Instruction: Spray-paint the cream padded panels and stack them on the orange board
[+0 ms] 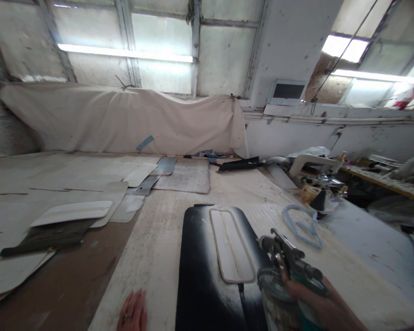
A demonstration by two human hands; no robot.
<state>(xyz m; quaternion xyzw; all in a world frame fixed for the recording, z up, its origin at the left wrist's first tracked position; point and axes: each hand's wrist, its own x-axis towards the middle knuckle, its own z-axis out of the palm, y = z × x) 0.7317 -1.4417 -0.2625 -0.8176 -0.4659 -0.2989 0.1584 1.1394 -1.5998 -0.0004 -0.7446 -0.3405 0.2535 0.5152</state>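
Note:
A black panel (196, 257) lies on the table, with a long white rounded piece (230, 246) on it and whitish spray haze around that piece. My right hand (312, 294) is wrapped round the handle of a metal spray gun (290, 257) with a cup beneath it, over the panel's right edge. At the bottom, left of the panel, my left hand (133, 311) rests on the pale table surface, fingers stretched out and holding nothing; a ring shows on one finger.
Flat white panels (79, 210) and a dark green piece (48, 236) lie at left. A grey board (184, 177) sits behind the black panel. At right are a light blue looped piece (301, 225), a sewing machine (313, 163) and a cone (319, 201). Cloth (124, 119) hangs behind.

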